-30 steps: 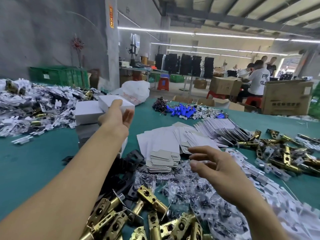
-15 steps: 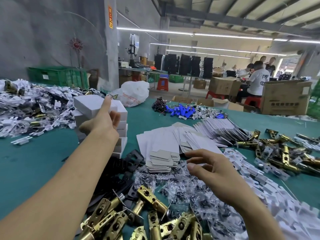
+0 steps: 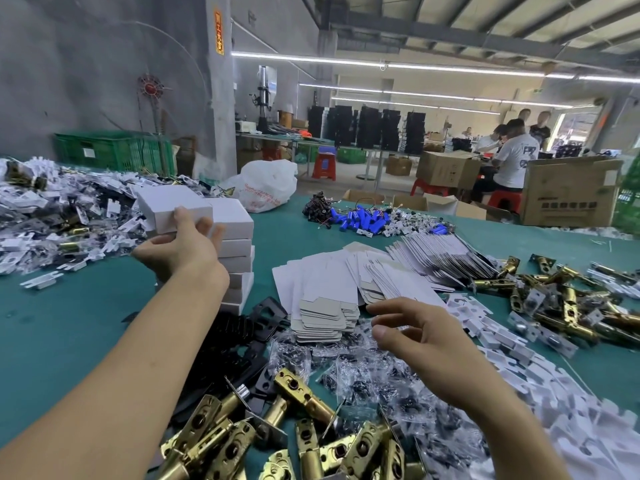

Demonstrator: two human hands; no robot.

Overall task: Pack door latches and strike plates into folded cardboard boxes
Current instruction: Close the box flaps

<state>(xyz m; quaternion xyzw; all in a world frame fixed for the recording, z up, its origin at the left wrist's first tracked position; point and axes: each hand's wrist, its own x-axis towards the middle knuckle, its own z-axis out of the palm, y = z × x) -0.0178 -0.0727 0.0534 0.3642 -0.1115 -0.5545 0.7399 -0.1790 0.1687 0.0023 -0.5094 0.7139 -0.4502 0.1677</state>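
Observation:
My left hand [image 3: 183,251] holds a closed white cardboard box [image 3: 169,209] at the top of a stack of white boxes [image 3: 235,244], fingers on its near side and thumb below it. My right hand [image 3: 415,337] hovers with loosely curled fingers, holding nothing, over clear bags of screws [image 3: 363,368]. Flat cardboard blanks [image 3: 325,320] lie just beyond its fingertips. Brass door latches [image 3: 301,396] are heaped at the near edge. Black strike plates [image 3: 239,327] lie between the two arms.
White plastic pieces [image 3: 519,358] and more brass latches [image 3: 571,306] cover the right of the green table. A mixed pile of parts [image 3: 52,216] fills the far left. Blue parts [image 3: 360,220], a white bag [image 3: 266,183] and brown cartons [image 3: 568,192] lie beyond.
My left hand has carried the white box leftward and toward me over the stack. My right hand has stayed over the screw bags, shifting slightly.

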